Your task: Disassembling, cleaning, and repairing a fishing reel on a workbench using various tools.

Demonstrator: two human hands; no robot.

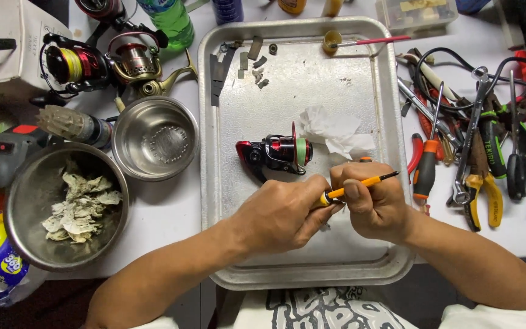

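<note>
Looks like a repair workbench for fishing reels. Shows in the metal tray [369, 109] holding a red and black reel [273, 153], spare reels [101, 61] at the back, and a heap of pliers and screwdrivers [476, 146]. Also steel bowls [153, 139] of used wipes.

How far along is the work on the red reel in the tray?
Done: small parts lie loose at the tray's top left, and used wipes fill the big bowl. In hand: the left hand and right hand hold a thin yellow tool between them. Left: the red reel lies untouched beside a crumpled tissue.
</note>
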